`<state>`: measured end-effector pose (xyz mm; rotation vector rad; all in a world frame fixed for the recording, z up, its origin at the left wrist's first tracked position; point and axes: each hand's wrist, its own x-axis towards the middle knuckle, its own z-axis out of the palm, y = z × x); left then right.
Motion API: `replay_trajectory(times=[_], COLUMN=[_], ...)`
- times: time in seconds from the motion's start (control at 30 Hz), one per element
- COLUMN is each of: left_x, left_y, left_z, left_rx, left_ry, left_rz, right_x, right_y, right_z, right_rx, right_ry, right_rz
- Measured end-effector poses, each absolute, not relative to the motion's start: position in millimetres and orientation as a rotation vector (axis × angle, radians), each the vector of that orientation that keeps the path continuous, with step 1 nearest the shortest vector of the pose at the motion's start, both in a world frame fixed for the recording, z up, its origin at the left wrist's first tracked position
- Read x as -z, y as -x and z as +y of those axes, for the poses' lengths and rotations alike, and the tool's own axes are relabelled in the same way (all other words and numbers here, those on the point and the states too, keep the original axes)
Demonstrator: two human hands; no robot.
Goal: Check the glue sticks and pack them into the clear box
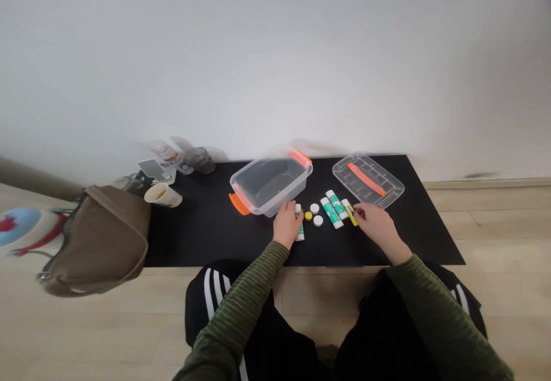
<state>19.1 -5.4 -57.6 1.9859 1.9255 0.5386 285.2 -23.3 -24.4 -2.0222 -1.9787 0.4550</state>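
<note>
Glue sticks [331, 213] on black mat [206, 237], left hand [287, 225] pinching green-labelled one [300, 232], right hand [377, 225] pinching yellow one [350, 214]

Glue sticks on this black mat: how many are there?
4: one green glue stick under the left hand, two more side by side mid-mat, one yellow glue stick at the right hand. Hands could hide more.

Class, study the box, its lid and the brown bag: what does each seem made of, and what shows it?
The box looks like clear, glossy plastic: the dark surface shows through its walls. The lid seems the same, see-through with moulded ribs. The bag looks like matte fabric or soft leather, hard to tell: it sags in soft folds.
</note>
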Motion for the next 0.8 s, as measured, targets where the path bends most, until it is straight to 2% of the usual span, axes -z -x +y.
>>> replay_trajectory(times=[0.33, 0.8], left_x=[46, 58], left_y=[-24, -27], left_z=[-21, -21], left_rx=[-0.660, -0.583], left_ry=[-2.348, -2.416], left_rz=[1.822, 1.733], right_x=[33, 38], right_y=[-282, -275], right_z=[-17, -16], right_rx=[-0.452, -0.468], right_ry=[2.176, 2.299], right_rz=[-2.063, -2.078])
